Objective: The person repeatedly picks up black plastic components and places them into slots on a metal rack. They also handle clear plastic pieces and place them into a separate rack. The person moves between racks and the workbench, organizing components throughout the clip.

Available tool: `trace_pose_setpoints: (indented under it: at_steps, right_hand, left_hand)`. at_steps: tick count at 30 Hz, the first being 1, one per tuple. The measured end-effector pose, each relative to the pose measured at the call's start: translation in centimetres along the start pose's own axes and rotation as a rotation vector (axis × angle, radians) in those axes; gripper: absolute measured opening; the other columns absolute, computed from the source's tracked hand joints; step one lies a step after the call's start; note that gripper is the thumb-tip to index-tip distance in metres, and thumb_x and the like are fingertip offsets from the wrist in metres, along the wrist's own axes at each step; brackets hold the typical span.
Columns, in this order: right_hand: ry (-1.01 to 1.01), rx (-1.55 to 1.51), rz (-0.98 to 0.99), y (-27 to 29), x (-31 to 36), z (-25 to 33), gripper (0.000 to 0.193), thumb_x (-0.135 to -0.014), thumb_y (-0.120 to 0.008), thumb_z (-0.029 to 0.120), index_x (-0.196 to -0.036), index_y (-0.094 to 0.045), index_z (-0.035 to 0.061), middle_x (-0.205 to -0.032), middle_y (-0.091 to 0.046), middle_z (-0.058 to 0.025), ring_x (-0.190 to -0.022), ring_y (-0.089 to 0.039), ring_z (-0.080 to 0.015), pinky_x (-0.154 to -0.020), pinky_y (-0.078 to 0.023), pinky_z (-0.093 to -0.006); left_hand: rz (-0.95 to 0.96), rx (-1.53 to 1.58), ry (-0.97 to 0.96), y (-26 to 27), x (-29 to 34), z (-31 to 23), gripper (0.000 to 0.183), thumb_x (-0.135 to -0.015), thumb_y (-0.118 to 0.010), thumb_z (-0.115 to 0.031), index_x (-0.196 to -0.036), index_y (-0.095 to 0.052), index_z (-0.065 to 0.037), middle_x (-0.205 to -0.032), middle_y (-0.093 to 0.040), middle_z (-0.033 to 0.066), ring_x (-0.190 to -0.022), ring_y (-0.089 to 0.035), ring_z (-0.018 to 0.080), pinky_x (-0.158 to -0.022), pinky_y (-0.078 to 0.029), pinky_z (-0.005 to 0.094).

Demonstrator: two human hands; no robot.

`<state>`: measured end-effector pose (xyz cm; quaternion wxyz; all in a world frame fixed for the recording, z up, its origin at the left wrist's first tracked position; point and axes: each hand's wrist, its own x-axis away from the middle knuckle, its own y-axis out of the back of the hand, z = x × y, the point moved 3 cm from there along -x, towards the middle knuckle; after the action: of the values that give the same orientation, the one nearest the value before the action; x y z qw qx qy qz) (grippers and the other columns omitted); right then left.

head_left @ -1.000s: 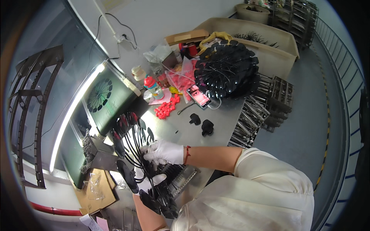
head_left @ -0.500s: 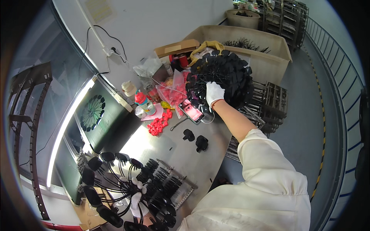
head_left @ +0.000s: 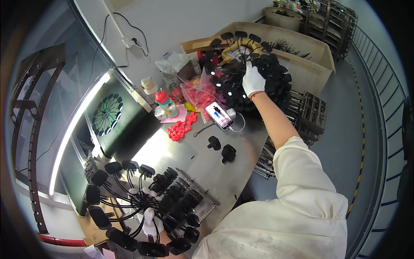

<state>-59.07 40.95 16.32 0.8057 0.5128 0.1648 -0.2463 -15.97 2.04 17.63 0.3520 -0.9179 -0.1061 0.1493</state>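
Observation:
My left hand (head_left: 152,223), in a white glove, is closed round the middle of a round rack (head_left: 140,203) at the lower left. Thin black arms spread from its centre, each tipped with a black oval piece. My right hand (head_left: 253,80), also gloved, is closed at the centre of a similar rack (head_left: 240,34) at the top of a dark heap (head_left: 271,84). Its fingertips are partly hidden among the black arms. Under the left-hand rack, rows of black pieces (head_left: 179,194) stand on a metal frame on the table.
The metal table (head_left: 211,168) carries two loose black pieces (head_left: 228,153), red pieces (head_left: 179,131), a phone (head_left: 220,116) with a cable, and a bottle (head_left: 166,102). A lit tube lamp (head_left: 77,134) stands left. Behind the heap is a large beige bin (head_left: 302,69); metal racks (head_left: 308,116) lie right.
My right hand has moved up and away, and the rack's black pieces now stand raised above the heap. The left-hand rack has turned and tilted slightly. The phone's picture has changed.

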Motion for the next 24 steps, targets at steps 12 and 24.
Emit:
trace_pose_setpoints:
  at_steps: [12,24]
  right_hand:
    - [0.677,-0.938,0.475,15.8,29.6,20.5,0.050,-0.093,-0.057,0.007,-0.143,-0.051,0.0053,-0.098,-0.063,-0.0160,-0.082,-0.066,-0.0351,-0.066,-0.054,-0.0448]
    - [0.867,-0.986,0.520,17.7,38.8,24.9,0.062,-0.090,-0.057,0.000,-0.150,-0.044,-0.0026,-0.087,-0.061,-0.0141,-0.068,-0.064,-0.0315,-0.059,-0.053,-0.0393]
  left_hand:
    - [0.016,-0.200,0.099,1.7,-0.6,1.5,0.062,-0.073,-0.086,-0.005,-0.128,-0.057,-0.001,-0.110,-0.068,0.0071,-0.098,-0.068,0.0214,-0.086,-0.058,0.0333]
    - [0.166,-0.227,-0.114,0.5,3.0,-1.3,0.097,-0.088,-0.079,-0.035,-0.161,-0.019,-0.012,-0.150,-0.045,0.0137,-0.136,-0.048,0.0282,-0.112,-0.045,0.0425]
